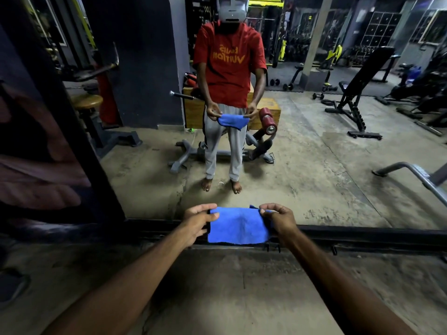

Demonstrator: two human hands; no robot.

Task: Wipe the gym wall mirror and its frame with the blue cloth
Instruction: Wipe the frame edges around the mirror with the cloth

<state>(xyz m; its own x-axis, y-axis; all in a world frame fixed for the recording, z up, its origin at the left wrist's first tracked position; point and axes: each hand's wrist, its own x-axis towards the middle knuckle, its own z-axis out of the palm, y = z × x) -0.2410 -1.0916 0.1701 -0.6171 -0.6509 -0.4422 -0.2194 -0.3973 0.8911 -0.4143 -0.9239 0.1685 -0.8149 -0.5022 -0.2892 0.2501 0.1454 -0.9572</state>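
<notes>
The blue cloth [238, 226] hangs stretched flat between both hands, in front of the mirror's bottom edge. My left hand [199, 220] pinches its upper left corner. My right hand [278, 217] pinches its upper right corner. The big wall mirror [314, 153] fills the view ahead and shows a standing person in a red shirt holding the same cloth. Its dark frame [362, 234] runs along the floor, and a dark upright part of it [79, 141] rises on the left.
The mirror reflects gym gear: an incline bench [362, 93], a padded machine [263, 139], a wooden box [193, 110], a stool [87, 102]. Bare concrete floor [229, 286] lies between me and the frame. A grey metal bar [411, 175] shows at the right.
</notes>
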